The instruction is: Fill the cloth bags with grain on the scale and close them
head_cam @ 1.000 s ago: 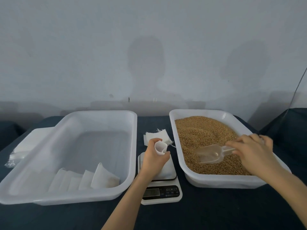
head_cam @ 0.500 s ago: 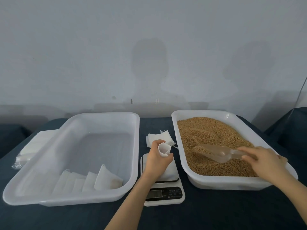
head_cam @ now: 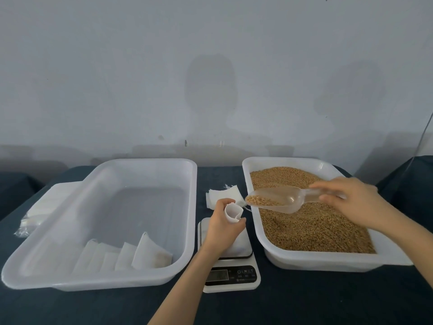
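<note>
Above the white digital scale [head_cam: 230, 266], the left hand [head_cam: 222, 227] grips an open small white cloth bag [head_cam: 233, 213]; just beside it, the right hand [head_cam: 351, 202] holds a clear plastic scoop [head_cam: 278, 200] carrying brown grain [head_cam: 260, 201].

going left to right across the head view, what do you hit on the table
wrapped white stack → white tub holding white bags → left hand gripping the cloth bag → scoop of grain → right hand

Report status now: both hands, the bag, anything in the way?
Left hand holds open cloth bag over scale. Right hand holds scoop loaded with grain, tip near bag mouth. Nothing between scoop and bag.
</note>
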Motion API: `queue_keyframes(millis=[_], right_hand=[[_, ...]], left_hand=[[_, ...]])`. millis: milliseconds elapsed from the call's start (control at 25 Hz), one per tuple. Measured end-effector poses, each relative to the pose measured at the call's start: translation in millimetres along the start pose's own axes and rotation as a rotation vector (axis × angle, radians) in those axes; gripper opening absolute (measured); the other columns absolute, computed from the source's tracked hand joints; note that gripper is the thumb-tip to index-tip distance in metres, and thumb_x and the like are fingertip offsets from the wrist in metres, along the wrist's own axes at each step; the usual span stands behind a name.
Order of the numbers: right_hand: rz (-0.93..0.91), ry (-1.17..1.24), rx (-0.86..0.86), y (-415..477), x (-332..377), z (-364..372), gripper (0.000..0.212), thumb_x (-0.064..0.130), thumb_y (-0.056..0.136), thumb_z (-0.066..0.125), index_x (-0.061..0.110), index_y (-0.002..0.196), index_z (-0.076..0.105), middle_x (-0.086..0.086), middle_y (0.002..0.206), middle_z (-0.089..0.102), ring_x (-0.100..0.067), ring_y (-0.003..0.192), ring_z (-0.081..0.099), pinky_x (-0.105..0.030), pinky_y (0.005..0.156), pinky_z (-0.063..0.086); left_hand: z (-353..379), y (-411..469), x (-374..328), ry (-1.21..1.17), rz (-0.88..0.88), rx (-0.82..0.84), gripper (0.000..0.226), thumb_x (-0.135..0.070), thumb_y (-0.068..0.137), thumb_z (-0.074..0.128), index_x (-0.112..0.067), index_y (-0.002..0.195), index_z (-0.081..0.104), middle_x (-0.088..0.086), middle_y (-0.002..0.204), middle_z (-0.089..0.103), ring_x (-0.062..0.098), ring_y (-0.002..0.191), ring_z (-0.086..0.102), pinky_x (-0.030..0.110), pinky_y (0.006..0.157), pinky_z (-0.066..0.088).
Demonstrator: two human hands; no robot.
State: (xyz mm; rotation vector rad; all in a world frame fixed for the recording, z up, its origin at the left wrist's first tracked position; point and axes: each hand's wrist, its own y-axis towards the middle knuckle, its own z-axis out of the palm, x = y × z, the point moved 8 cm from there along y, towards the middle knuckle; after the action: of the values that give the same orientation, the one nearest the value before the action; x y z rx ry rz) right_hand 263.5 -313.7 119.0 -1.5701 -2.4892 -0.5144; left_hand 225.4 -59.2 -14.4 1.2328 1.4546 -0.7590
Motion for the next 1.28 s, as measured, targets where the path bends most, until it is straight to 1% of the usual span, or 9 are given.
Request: queue_keyframes(millis=[80,160,280,440,720,960,1080,1160,1280], right_hand=[[-0.03,-0.055,-0.002,11.9,17.8,-3.4,0.031,0.029,0.088,0.059,0.051,0.109,0.053,0.017,0.097,0.059,-0.005,0.083,0.053,-0.037,0.087,0.044],[-0.059,-0.137,-0.014,21.7,30.8,-5.2,0.028,0.035,0.09,0.057,0.054,0.109,0.053,0.019,0.098,0.057,-0.008,0.097,0.047,-0.041,0.097,0.032],[-0.088,-0.241,0.007,32.1,44.9,-4.5,0.024,0.038,0.091,0.054,0.056,0.107,0.055,0.016,0.098,0.057,-0.011,0.102,0.043,-0.037,0.094,0.022],[-0.095,-0.313,0.013,39.8,57.3,-6.6,0.023,0.038,0.092,0.053,0.055,0.107,0.057,0.018,0.1,0.055,-0.011,0.105,0.041,-0.037,0.094,0.02],[-0.165,-0.474,-0.018,50.1,79.6,-10.7,0.026,0.041,0.092,0.05,0.053,0.115,0.056,0.019,0.091,0.046,-0.007,0.095,0.028,-0.035,0.09,0.017],[-0.152,-0.481,0.002,49.9,79.7,-6.6,0.028,0.039,0.093,0.05,0.052,0.118,0.054,0.017,0.095,0.045,-0.007,0.095,0.027,-0.038,0.096,0.02],[-0.144,-0.472,0.003,48.2,78.2,-6.3,0.029,0.039,0.093,0.05,0.052,0.119,0.054,0.017,0.101,0.05,-0.007,0.096,0.027,-0.038,0.096,0.02],[-0.144,-0.469,0.001,47.0,79.3,-6.4,0.029,0.039,0.093,0.05,0.051,0.119,0.054,0.016,0.105,0.052,-0.007,0.096,0.029,-0.039,0.096,0.02],[-0.143,-0.46,-0.001,45.9,80.6,-8.1,0.028,0.038,0.094,0.049,0.051,0.118,0.055,0.015,0.103,0.051,-0.011,0.102,0.035,-0.039,0.096,0.02]], left_hand=[[0.8,-0.2,-1.4,-0.017,0.008,0.008,0.052,-0.022,0.079,0.073,-0.038,0.115,0.039,-0.019,0.104,0.053,0.004,0.094,0.057,-0.002,0.061,0.042],[1.0,0.2,-2.5,-0.037,0.005,0.019,0.05,-0.022,0.08,0.072,-0.04,0.113,0.039,-0.022,0.105,0.053,0.002,0.096,0.056,0.0,0.061,0.043],[0.2,1.8,-2.4,-0.038,0.005,0.025,0.051,-0.022,0.08,0.073,-0.04,0.113,0.039,-0.023,0.105,0.052,0.003,0.097,0.057,0.002,0.063,0.043],[-0.4,2.2,-0.9,-0.042,-0.004,0.027,0.053,-0.025,0.08,0.075,-0.039,0.115,0.038,-0.023,0.105,0.052,0.004,0.096,0.057,0.002,0.062,0.045],[3.1,3.7,-1.1,-0.081,-0.004,0.062,0.055,-0.021,0.079,0.076,-0.038,0.115,0.039,-0.023,0.103,0.053,0.003,0.094,0.059,0.006,0.067,0.05],[1.2,4.1,-0.1,-0.082,-0.008,0.057,0.055,-0.02,0.077,0.076,-0.041,0.111,0.039,-0.022,0.102,0.053,0.003,0.091,0.058,0.001,0.061,0.045],[0.9,4.8,1.9,-0.07,-0.011,0.051,0.055,-0.02,0.076,0.076,-0.041,0.112,0.039,-0.021,0.103,0.053,0.003,0.091,0.058,0.0,0.059,0.044],[1.2,4.8,2.9,-0.057,-0.014,0.047,0.055,-0.021,0.076,0.075,-0.044,0.11,0.039,-0.022,0.101,0.053,0.003,0.09,0.057,0.001,0.057,0.043],[1.3,4.2,3.1,-0.042,-0.026,0.045,0.054,-0.023,0.076,0.074,-0.048,0.106,0.037,-0.023,0.1,0.051,0.003,0.089,0.057,0.003,0.055,0.043]])
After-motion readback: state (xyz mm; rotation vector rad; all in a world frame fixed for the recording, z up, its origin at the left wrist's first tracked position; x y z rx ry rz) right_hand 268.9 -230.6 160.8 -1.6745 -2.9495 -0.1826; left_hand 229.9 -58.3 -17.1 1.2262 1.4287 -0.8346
